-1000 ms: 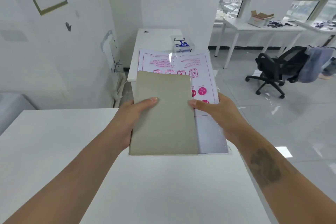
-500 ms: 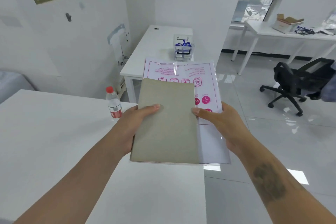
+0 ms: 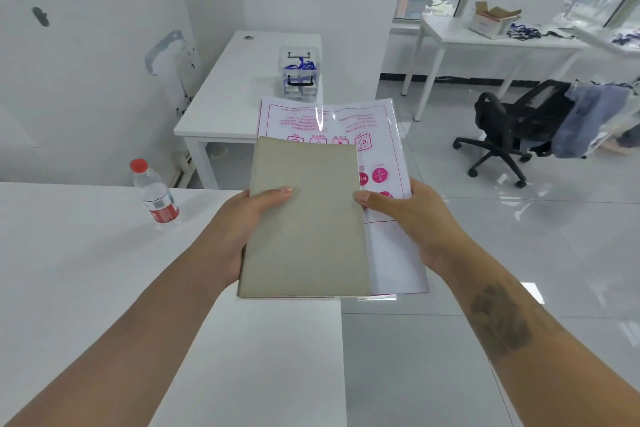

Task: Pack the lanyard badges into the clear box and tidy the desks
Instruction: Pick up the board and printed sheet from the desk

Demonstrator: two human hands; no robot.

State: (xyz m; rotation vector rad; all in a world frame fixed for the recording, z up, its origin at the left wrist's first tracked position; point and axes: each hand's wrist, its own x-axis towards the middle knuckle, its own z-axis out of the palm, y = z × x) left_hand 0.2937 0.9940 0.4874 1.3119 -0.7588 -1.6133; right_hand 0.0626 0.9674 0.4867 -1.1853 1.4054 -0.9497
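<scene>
My left hand (image 3: 239,222) grips the left edge of a grey cardboard sheet (image 3: 304,225), thumb on top. My right hand (image 3: 412,222) holds the right side of the same stack, thumb on the cardboard's edge, fingers under a clear plastic bag with pink print (image 3: 346,121) that lies beneath the cardboard. I hold the stack in the air over the corner of the near white desk (image 3: 104,288). The clear box (image 3: 300,74) with blue lanyards inside stands on the small white desk (image 3: 235,94) ahead. More lanyards (image 3: 524,32) lie on the far desk by the windows.
A water bottle with a red cap (image 3: 155,192) stands on the near desk at the left. An open cardboard box (image 3: 493,19) sits on the far desk. A black office chair (image 3: 512,128) draped with blue cloth stands on the glossy floor at the right.
The view has shifted right and forward past the near desk's corner; the water bottle came into sight at the left. Both hands keep the same hold on the stack.
</scene>
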